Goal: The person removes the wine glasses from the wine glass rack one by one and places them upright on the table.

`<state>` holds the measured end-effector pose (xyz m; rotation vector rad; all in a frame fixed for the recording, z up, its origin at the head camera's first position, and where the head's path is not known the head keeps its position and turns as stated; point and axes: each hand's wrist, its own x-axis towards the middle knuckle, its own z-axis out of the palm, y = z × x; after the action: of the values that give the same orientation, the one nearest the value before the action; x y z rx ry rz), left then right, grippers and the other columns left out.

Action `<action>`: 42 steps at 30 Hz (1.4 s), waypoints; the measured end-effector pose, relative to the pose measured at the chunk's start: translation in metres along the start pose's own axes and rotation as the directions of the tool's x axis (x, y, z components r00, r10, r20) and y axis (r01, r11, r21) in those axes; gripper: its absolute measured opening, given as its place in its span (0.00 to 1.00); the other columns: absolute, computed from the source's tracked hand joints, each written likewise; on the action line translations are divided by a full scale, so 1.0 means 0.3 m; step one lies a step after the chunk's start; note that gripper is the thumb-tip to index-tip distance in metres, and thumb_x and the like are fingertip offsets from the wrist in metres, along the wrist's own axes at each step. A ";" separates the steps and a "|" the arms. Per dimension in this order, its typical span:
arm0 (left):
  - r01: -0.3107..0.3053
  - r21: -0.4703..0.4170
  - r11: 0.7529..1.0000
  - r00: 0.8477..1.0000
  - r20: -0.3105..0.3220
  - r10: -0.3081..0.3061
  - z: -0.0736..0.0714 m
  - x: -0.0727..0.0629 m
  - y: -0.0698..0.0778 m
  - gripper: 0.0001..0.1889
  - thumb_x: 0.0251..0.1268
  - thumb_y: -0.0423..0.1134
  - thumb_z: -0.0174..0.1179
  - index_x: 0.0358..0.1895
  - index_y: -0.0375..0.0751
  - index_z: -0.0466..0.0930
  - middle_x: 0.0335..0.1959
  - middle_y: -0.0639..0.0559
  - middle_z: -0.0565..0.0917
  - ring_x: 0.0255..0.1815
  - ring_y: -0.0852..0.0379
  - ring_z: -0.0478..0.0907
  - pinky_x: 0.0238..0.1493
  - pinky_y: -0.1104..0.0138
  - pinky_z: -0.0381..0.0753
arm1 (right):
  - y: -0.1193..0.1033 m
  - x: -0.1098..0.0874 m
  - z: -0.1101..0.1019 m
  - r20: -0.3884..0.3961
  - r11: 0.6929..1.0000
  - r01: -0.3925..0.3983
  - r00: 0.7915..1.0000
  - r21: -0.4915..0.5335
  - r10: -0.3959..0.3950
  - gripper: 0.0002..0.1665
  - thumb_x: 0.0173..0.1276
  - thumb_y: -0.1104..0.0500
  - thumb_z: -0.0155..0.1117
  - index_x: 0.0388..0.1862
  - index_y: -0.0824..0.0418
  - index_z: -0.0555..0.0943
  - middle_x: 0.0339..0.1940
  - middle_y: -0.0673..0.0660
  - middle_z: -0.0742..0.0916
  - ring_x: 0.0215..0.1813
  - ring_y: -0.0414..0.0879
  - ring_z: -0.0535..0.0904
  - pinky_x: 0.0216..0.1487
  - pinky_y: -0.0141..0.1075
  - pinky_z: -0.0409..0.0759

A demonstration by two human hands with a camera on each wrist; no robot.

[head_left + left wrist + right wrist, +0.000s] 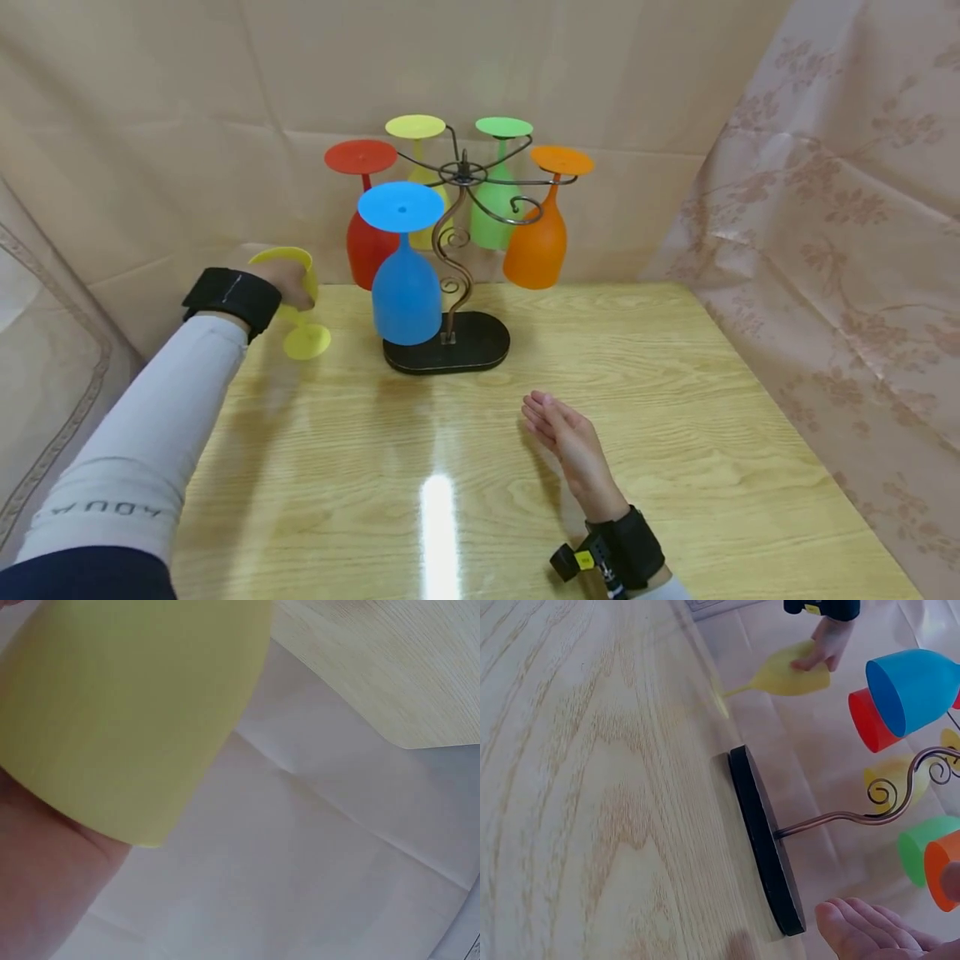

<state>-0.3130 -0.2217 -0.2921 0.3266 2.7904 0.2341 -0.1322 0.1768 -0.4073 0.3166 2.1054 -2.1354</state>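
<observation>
My left hand (pixel 294 282) grips the bowl of a yellow plastic goblet (pixel 307 342), which stands upright at the table's back left. In the left wrist view the goblet's bowl (pixel 142 712) fills the upper left; its foot is out of that frame. Over the table's front right, my right hand (pixel 573 446) is held with fingers straight, touching nothing. Between the hands stands a metal goblet rack (pixel 459 275). Upside down from its arms hang a blue goblet (pixel 407 292), a red goblet (pixel 362 157), a second yellow goblet (pixel 416 127), a green goblet (pixel 495 200) and an orange goblet (pixel 536 250).
The rack's black oval base (pixel 480 354) rests on the wood-grain table (pixel 337 467) near its back edge. Beige cloth (pixel 225 100) hangs behind, and patterned cloth (pixel 847 225) hangs along the right side. Each wrist wears a black strap (pixel 232 296).
</observation>
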 end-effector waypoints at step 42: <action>-0.490 0.350 0.798 0.525 -0.612 0.591 -0.166 -0.405 0.506 0.29 0.65 0.48 0.59 0.62 0.30 0.71 0.60 0.37 0.78 0.64 0.42 0.73 0.68 0.53 0.71 | -0.878 0.354 -0.050 0.678 -0.143 0.719 0.543 -0.681 -0.495 0.40 0.64 0.52 0.67 0.72 0.62 0.64 0.70 0.64 0.73 0.69 0.60 0.70 0.72 0.55 0.64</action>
<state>-0.1875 -0.1124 -0.1799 1.4556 3.3467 0.3746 -0.2962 0.2032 -0.1765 -1.2737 3.2120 -0.2947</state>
